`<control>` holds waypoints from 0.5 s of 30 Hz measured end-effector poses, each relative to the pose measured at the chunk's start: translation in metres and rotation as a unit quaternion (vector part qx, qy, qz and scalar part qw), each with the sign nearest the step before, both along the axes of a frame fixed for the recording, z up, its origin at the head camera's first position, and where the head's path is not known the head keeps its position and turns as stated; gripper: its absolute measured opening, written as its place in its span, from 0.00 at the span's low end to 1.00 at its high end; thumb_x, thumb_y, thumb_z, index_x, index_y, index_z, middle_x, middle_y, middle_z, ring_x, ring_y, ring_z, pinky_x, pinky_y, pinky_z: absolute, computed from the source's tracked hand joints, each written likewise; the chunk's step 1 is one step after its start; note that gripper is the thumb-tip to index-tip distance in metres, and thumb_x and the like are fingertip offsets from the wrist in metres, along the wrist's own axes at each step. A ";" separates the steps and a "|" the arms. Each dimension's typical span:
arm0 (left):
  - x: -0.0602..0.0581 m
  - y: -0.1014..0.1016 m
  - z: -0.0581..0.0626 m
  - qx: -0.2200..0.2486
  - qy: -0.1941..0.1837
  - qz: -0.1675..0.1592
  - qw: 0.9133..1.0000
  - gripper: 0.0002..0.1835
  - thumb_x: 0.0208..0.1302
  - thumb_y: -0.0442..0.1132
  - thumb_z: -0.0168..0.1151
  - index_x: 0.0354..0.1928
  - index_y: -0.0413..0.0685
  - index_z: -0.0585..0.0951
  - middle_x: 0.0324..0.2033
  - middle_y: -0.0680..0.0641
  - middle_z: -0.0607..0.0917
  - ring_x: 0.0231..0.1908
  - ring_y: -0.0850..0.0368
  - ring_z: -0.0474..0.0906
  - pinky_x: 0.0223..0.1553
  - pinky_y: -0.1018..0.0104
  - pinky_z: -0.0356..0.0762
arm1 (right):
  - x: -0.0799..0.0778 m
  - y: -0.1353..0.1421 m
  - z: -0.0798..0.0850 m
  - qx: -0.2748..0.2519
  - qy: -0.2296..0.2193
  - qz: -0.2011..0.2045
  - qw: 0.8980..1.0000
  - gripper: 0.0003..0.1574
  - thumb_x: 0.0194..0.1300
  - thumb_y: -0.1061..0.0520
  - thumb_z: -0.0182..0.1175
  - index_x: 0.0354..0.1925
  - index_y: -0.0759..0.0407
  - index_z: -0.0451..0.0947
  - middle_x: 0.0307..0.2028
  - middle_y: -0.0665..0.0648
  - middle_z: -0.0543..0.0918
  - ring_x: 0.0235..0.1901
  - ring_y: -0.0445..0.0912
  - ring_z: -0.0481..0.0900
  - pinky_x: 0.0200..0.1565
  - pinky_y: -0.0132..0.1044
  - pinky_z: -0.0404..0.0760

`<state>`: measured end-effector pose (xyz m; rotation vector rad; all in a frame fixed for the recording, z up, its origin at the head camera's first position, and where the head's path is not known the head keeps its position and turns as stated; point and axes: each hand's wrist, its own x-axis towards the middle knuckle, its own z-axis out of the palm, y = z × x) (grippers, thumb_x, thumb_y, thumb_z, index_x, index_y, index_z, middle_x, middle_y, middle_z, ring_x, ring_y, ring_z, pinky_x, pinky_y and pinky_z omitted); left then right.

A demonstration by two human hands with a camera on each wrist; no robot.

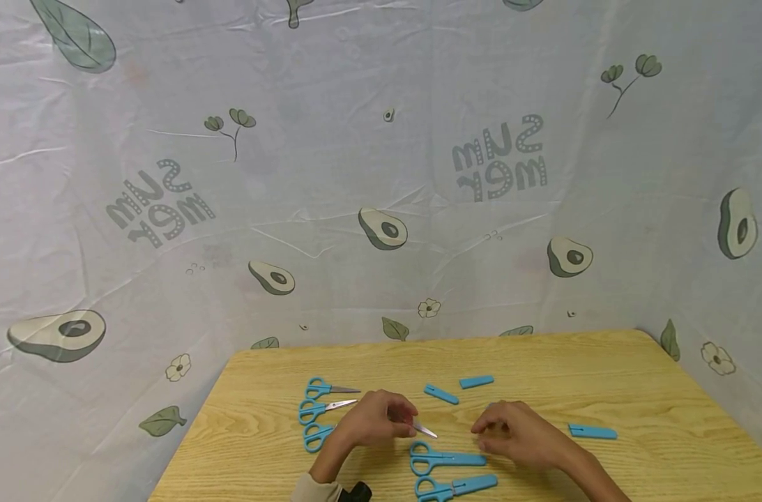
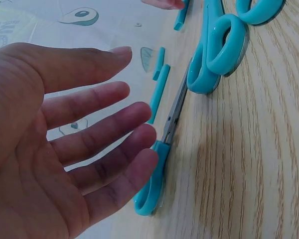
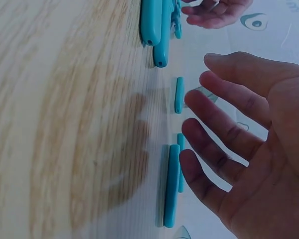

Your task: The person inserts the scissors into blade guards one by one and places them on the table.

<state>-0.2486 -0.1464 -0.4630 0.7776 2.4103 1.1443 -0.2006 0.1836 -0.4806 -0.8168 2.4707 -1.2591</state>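
My left hand [image 1: 381, 418] is open over a pair of blue-handled scissors [image 1: 426, 429], whose bare blades show past the fingers in the head view. In the left wrist view its fingers are spread, holding nothing, and the little finger overlaps the handle [image 2: 152, 184]. My right hand [image 1: 521, 436] hovers with relaxed fingers and nothing in them. It is just beyond the tip of a pair of sheathed scissors [image 1: 456, 458]. A blue blade cover [image 3: 172, 194] lies near its little finger in the right wrist view.
Three bare scissors, one of them in the middle [image 1: 314, 411], lie in a column at left. A second sheathed pair [image 1: 475, 484] is at the front. Loose covers lie at the back [image 1: 441, 394], [image 1: 477, 381] and right [image 1: 592, 431]. A printed sheet [image 1: 330, 174] hangs behind the wooden table [image 1: 657, 390].
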 end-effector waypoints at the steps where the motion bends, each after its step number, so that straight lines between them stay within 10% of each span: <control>1: -0.001 0.000 0.000 -0.001 0.003 0.000 1.000 0.13 0.67 0.37 0.76 0.51 0.41 0.90 0.39 0.50 0.93 0.37 0.66 0.86 0.41 0.74 0.83 | 0.000 0.000 0.001 0.006 0.006 -0.005 1.000 0.13 0.75 0.50 0.69 0.53 0.53 0.89 0.49 0.51 0.89 0.47 0.41 0.85 0.43 0.32 0.85; 15: -0.002 -0.004 -0.001 -0.040 0.063 0.011 0.997 0.20 0.68 0.41 0.77 0.59 0.45 0.88 0.57 0.44 0.89 0.53 0.47 0.86 0.50 0.65 0.86 | 0.003 0.006 0.000 0.085 0.140 -0.056 0.985 0.25 0.73 0.42 0.71 0.61 0.51 0.85 0.60 0.51 0.84 0.59 0.59 0.81 0.55 0.50 0.87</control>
